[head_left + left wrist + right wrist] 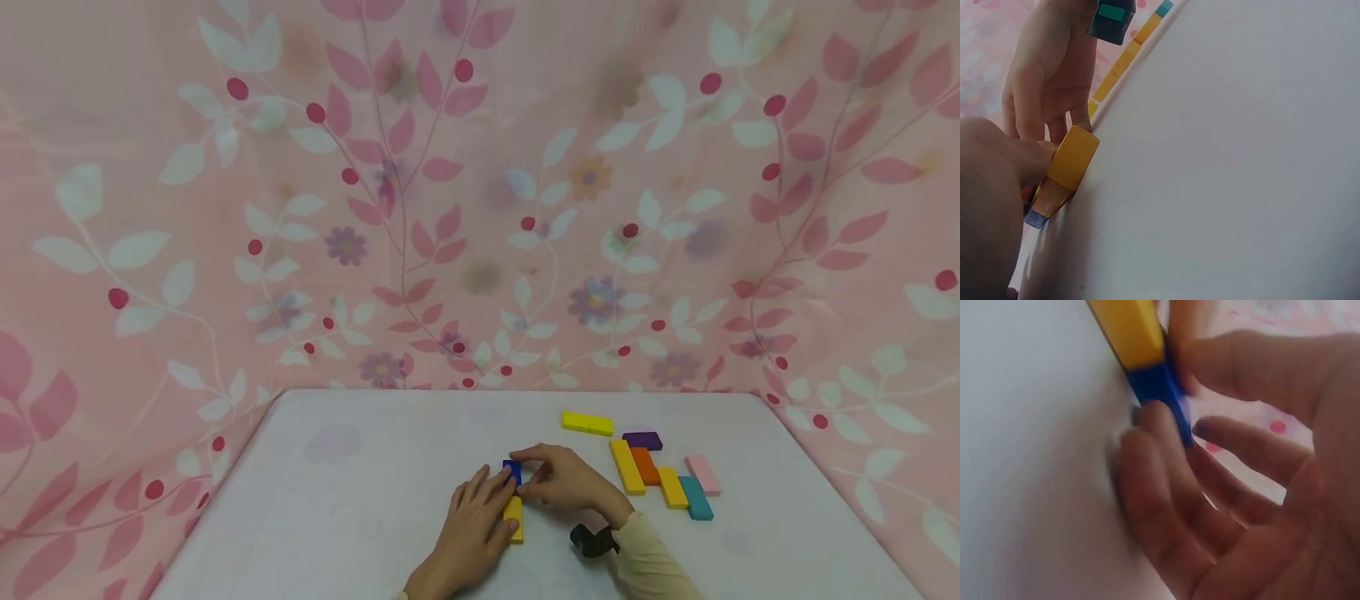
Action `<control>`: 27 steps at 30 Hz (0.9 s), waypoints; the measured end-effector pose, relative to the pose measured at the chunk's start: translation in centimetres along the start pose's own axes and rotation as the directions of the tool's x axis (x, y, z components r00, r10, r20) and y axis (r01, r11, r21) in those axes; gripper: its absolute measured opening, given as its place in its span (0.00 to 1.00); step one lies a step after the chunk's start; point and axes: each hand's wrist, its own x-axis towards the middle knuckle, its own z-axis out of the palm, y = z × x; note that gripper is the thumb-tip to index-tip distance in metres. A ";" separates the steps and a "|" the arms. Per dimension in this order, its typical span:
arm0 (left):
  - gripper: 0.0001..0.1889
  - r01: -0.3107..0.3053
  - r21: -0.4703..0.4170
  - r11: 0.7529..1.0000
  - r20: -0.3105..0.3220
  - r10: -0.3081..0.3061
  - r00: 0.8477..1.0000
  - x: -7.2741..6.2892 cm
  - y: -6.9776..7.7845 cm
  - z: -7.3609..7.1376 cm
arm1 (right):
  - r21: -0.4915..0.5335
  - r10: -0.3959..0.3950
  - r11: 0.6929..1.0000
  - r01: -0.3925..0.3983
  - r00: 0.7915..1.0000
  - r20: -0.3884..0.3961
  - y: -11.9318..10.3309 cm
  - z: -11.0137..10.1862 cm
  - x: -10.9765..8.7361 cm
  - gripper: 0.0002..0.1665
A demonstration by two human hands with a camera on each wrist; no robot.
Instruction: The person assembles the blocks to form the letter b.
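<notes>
A blue block (512,472) and a yellow block (514,518) lie end to end in a line on the white table. My left hand (471,527) lies over their left side, fingers stretched forward. Its index fingertip touches the blue block and its thumb rests at the yellow one. From the right, my right hand (564,479) pinches around the blue block, index finger at the far end and thumb at the near right side. In the right wrist view, curled fingers (1154,481) meet the end of the blue block, partly covering it.
To the right lie a bright yellow piece (587,423), a purple block (642,441), a long yellow block (627,467), an orange block (645,466), a shorter yellow block (672,487), a teal block (696,498) and a pink block (703,475). A black wrist device (592,541) hangs by the right sleeve.
</notes>
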 end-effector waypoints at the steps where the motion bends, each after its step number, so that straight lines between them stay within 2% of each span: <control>1: 0.30 0.002 -0.003 1.000 0.004 -0.002 1.000 0.0 0.0 0.0 | -0.008 0.006 1.000 -0.006 1.000 -0.020 0.1 -0.3 -0.2 0.31; 3: 0.29 0.004 -0.001 1.000 0.008 -0.004 1.000 -0.1 0.0 0.0 | -0.036 0.016 0.999 -0.020 0.994 -0.110 0.3 -1.1 -0.5 0.29; 5: 0.29 0.005 0.003 1.000 0.007 -0.005 1.000 -0.1 0.0 0.0 | -0.071 0.014 0.997 -0.033 0.969 -0.247 0.8 -2.1 -0.8 0.27; 7: 0.29 0.003 0.008 1.000 0.007 -0.003 1.000 -0.1 0.0 0.0 | -0.117 0.009 0.991 -0.060 0.916 -0.400 1.4 -3.0 -1.2 0.25; 9: 0.29 0.005 0.005 1.000 0.012 -0.005 1.000 -0.1 -0.1 0.0 | -0.164 0.017 0.980 -0.116 0.862 -0.507 2.0 -4.0 -1.7 0.26; 10: 0.29 0.013 -0.001 1.000 0.019 -0.013 1.000 0.0 -0.1 0.0 | -0.187 0.021 0.972 -0.145 0.841 -0.541 2.3 -4.5 -1.9 0.27; 12: 0.30 0.022 -0.006 1.000 0.029 -0.022 0.999 0.0 -0.1 0.0 | -0.232 0.042 0.950 -0.211 0.820 -0.571 2.7 -5.4 -2.3 0.29; 15: 0.30 0.025 -0.009 1.000 0.031 -0.025 0.999 -0.1 -0.2 0.0 | -0.295 0.070 0.917 -0.268 0.837 -0.543 3.4 -6.3 -2.8 0.31; 18: 0.30 0.028 -0.017 0.999 0.036 -0.027 0.999 -0.1 -0.3 0.0 | -0.299 0.116 0.909 -0.290 0.866 -0.487 4.0 -6.3 -2.9 0.30; 20: 0.30 0.030 -0.023 0.999 0.043 -0.029 0.999 0.0 -0.4 0.0 | -0.294 0.138 0.908 -0.299 0.875 -0.463 4.4 -6.0 -2.8 0.29; 23: 0.30 0.038 -0.025 0.999 0.057 -0.037 0.998 0.1 -0.5 0.0 | -0.277 0.171 0.904 -0.326 0.868 -0.466 4.6 -5.5 -2.6 0.25; 27: 0.30 0.044 -0.023 0.999 0.062 -0.042 0.997 0.2 -0.4 0.0 | -0.252 0.204 0.896 -0.364 0.845 -0.494 4.2 -5.1 -2.4 0.22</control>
